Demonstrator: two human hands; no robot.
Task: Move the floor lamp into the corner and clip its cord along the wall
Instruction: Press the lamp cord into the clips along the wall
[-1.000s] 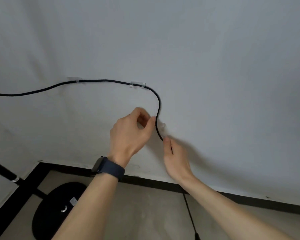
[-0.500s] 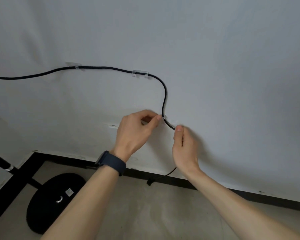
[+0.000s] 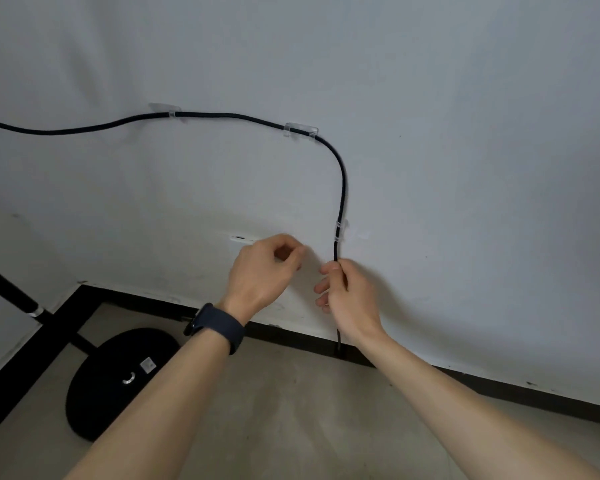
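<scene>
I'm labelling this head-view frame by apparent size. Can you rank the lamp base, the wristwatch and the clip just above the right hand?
1. lamp base, largest by far.
2. wristwatch; it sits nearer the camera, which inflates it.
3. clip, smallest.

We see a grey-tan floor (image 3: 291, 410) meeting the white wall (image 3: 430, 81) at a black baseboard (image 3: 534, 398). We wear a dark watch (image 3: 219, 327) on one wrist. On the wall, low down, sits a small white mark or tab (image 3: 240, 238); we cannot tell which.
</scene>
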